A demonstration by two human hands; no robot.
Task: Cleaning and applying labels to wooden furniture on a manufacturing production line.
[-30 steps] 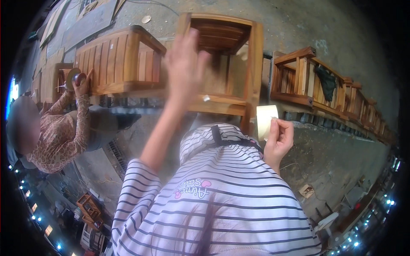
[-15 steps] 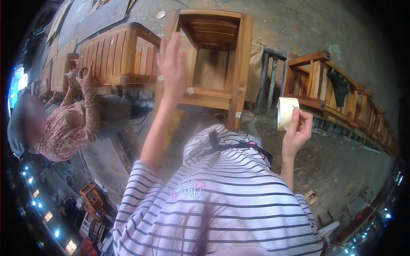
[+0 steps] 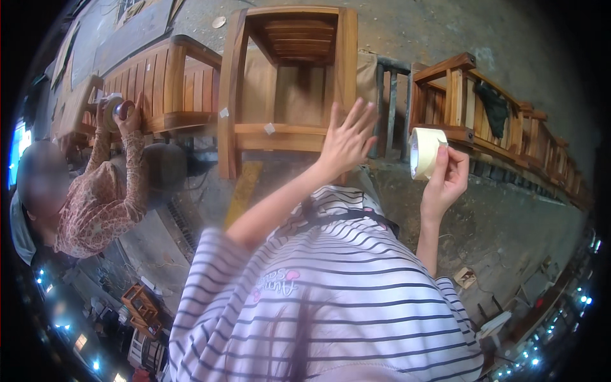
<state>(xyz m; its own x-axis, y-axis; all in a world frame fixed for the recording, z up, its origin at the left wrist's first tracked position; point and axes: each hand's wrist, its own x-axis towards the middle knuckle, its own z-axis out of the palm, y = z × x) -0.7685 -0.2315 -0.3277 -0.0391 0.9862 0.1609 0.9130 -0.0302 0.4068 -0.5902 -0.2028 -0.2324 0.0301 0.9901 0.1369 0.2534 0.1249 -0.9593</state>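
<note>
In front of me stands a slatted wooden chair frame (image 3: 289, 141). My left hand (image 3: 347, 139) lies with fingers spread over the lower part of its right-hand post, which it partly hides. Whether the palm presses on the wood I cannot tell. Small whitish tape pieces stick to the frame, one on the lower rail (image 3: 269, 129) and another on the left post (image 3: 224, 113). Out to the right, my right hand (image 3: 447, 181) grips a roll of cream masking tape (image 3: 430, 143) by its edge, away from the frame.
At the left a co-worker (image 3: 102, 204) holds another tape roll (image 3: 113, 113) beside a slatted wooden chair (image 3: 149, 76). More wooden chairs (image 3: 461, 95) run off to the right, with a dark cloth (image 3: 493, 108) on one. Metal rollers (image 3: 391, 108) show between the pieces.
My left hand has swung right, from the frame's left post to its right post. My right hand still holds the tape roll. The view has shifted slightly.
</note>
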